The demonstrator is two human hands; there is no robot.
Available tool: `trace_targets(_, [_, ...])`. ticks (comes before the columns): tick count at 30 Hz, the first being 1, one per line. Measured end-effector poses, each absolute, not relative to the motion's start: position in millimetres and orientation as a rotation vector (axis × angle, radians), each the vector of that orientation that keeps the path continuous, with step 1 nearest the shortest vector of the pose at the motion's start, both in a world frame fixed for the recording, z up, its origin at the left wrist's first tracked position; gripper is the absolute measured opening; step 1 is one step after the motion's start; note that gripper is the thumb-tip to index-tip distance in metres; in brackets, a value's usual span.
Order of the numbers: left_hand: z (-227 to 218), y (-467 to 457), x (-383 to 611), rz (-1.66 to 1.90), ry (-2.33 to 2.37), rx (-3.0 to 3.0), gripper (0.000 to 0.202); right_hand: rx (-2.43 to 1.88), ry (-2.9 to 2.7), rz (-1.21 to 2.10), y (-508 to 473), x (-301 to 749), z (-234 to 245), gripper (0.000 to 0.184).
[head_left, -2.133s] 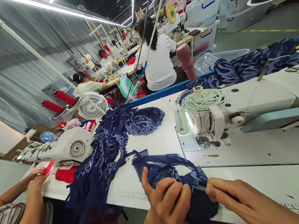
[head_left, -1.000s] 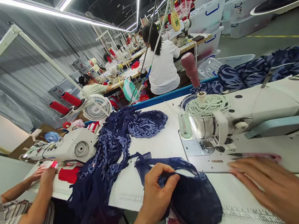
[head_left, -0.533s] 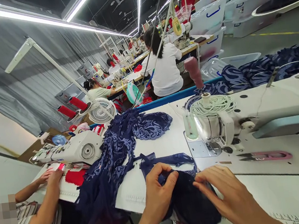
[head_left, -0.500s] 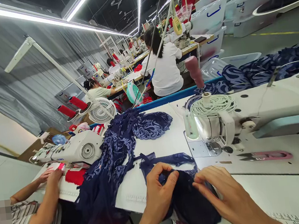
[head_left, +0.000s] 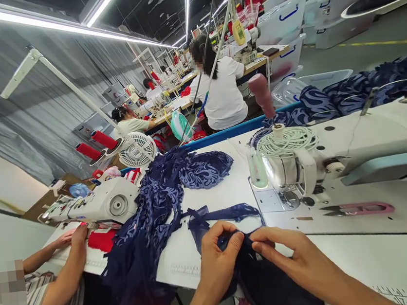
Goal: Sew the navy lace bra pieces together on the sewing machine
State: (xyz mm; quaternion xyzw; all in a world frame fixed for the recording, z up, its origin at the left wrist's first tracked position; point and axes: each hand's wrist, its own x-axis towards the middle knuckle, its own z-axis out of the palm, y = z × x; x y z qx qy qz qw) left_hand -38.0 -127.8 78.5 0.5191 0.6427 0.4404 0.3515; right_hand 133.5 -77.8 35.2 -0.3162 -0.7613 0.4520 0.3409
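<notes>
My left hand [head_left: 220, 253] pinches the upper edge of a dark navy fabric piece [head_left: 273, 281] between thumb and fingertips. Close beside it, my right hand [head_left: 292, 255] pinches the same piece, thumb against forefinger. The cloth hangs down from both hands over the table's front edge. A sheer navy strip [head_left: 232, 213] trails from it onto the white tabletop [head_left: 181, 262]. Just beyond my right hand stands a white sewing machine [head_left: 293, 166], with its needle area at the left end. Pink-handled thread snips [head_left: 360, 209] lie on the machine bed.
A heap of navy patterned lace pieces [head_left: 156, 192] spreads on the left and over the table edge. A co-worker's arm [head_left: 64, 281] is at another sewing machine [head_left: 102, 203] with red fabric [head_left: 103, 240]. More navy lace [head_left: 329, 96] is piled behind my machine.
My right hand has moved left, closer to my left hand, and pinches the fabric edge. The lower part of the fabric has swung right, and the strip on the table has shifted slightly.
</notes>
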Motion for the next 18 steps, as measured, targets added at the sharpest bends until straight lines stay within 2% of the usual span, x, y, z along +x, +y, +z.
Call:
trace_targets(5, [76.0, -128.0, -43.0, 1.123, 1.536, 1.249, 0.025, -0.664, -2.095, 0.819, -60.7, 141.2, 37.8, 0.021])
trace_targets(13, [81.0, -132.9, -45.3, 1.122, 1.466, 1.181, 0.028, -0.786, -2.131, 1.09, -52.1, 142.7, 54.9, 0.025])
trace_targets(18, [62.5, -150.4, -49.5, 1.238, 1.674, 1.324, 0.027, -0.892, -2.371, 0.877, -63.6, 123.1, 67.9, 0.012])
